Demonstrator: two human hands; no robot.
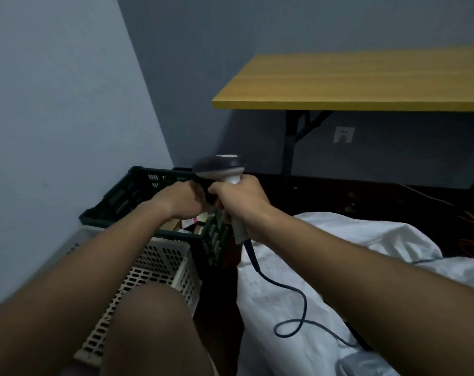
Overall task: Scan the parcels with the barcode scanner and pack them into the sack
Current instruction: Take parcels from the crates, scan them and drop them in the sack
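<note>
A yellow table (352,80) stands behind a white sack (298,267) on the floor, a dark crate (138,191) of parcels (188,222) takes the left hand (183,199), its grip hidden, and the right hand (241,198) grips the scanner (222,165).

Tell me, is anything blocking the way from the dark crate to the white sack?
Nothing visible blocks it. The dark green plastic crate of parcels stands right beside the white fabric sack; only the scanner's dark cable lies across the sack.
</note>
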